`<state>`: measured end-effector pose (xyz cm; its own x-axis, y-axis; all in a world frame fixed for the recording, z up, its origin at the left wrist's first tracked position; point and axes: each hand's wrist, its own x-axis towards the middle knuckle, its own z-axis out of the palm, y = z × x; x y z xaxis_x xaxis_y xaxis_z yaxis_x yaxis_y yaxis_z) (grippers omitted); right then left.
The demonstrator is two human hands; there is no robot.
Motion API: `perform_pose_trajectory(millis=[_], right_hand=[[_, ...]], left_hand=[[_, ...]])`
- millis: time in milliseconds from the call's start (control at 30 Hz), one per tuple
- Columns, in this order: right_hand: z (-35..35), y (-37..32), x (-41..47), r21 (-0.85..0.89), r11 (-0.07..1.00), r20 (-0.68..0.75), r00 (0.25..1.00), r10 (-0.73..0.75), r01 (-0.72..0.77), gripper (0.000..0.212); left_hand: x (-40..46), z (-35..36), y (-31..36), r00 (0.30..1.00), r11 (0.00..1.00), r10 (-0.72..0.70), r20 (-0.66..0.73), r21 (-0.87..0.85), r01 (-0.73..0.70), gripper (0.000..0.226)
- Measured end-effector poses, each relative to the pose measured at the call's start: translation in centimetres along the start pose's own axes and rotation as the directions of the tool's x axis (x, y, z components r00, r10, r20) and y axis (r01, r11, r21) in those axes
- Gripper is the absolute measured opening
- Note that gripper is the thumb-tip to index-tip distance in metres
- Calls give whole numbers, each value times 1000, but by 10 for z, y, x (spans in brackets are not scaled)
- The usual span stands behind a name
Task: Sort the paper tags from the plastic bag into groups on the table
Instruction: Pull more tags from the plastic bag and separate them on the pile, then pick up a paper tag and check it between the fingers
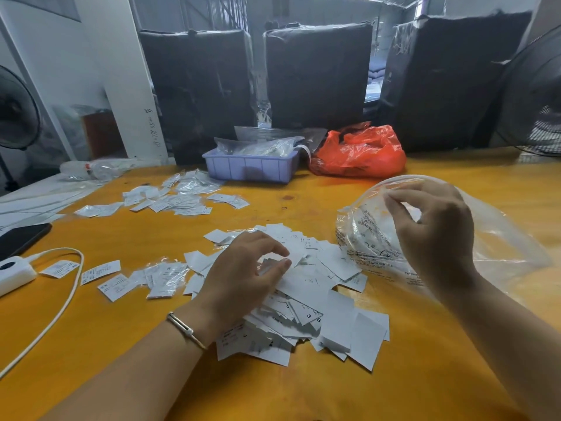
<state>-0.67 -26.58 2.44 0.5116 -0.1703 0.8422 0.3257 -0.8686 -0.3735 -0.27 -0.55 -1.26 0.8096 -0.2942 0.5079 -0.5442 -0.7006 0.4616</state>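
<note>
A heap of white paper tags (pixel 318 299) lies on the yellow table (pixel 303 390) in front of me. My left hand (pixel 243 275) rests on top of the heap, its thumb and forefinger pinching a tag at the heap's upper part. To the right, my right hand (pixel 434 235) holds up a clear plastic bag (pixel 501 247) with black print, fingers pinching its rim. The bag looks empty. Smaller groups of tags lie at the left (pixel 112 278) and further back (pixel 179 199), some in small clear sleeves.
A blue tray (pixel 249 168) with clear bags and a red plastic bag (pixel 361 153) stand at the table's back. A black phone (pixel 21 238), a white charger (pixel 12 271) and its cable (pixel 57 311) lie at the left. Dark wrapped bales and fans stand behind.
</note>
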Motion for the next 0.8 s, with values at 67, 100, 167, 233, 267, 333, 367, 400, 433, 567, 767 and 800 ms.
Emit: perform_pose_trajectory(millis=[67,100,167,233,267,333,367,400,433,567,767,800], right_hand=[[-3,-18,-4,364,917,117,985,130,-164,5],[-3,-27,-6,539,782,268,944,193,-313,4],[-2,-42,-13,642,465,605,775,181,-610,10],[6,-46,-22,550,305,798,597,82,-777,15],[10,-49,-26,508,261,844,535,38,-821,14],[17,-51,-32,457,194,886,464,-13,-868,13],[19,-51,-34,445,169,894,448,-27,-879,13],[20,-51,-36,441,149,897,440,-40,-885,12],[21,-50,-36,442,135,897,440,-50,-887,12],[23,-48,-34,407,112,913,405,-46,-906,34],[18,-52,-36,397,367,908,419,-22,-841,57],[18,-52,-37,414,412,892,452,-6,-812,47]], left_hand=[[0,-1,3,1000,1000,-3,-24,-17,3,20],[0,-2,4,999,999,-9,-31,-43,7,22],[0,-4,10,999,990,-30,-24,-136,26,32],[1,-8,16,997,955,-73,22,-287,76,44],[1,-10,20,993,915,-97,71,-385,117,49],[0,-13,25,976,800,-124,179,-563,205,54],[0,-15,26,970,759,-125,208,-610,228,50],[-1,-15,27,969,743,-119,215,-629,230,41],[-1,-16,28,972,738,-115,206,-637,222,31],[0,-14,24,976,686,-157,151,-694,218,6],[0,-15,21,966,699,-212,151,-667,258,3],[0,-15,21,963,702,-217,160,-660,268,5]])
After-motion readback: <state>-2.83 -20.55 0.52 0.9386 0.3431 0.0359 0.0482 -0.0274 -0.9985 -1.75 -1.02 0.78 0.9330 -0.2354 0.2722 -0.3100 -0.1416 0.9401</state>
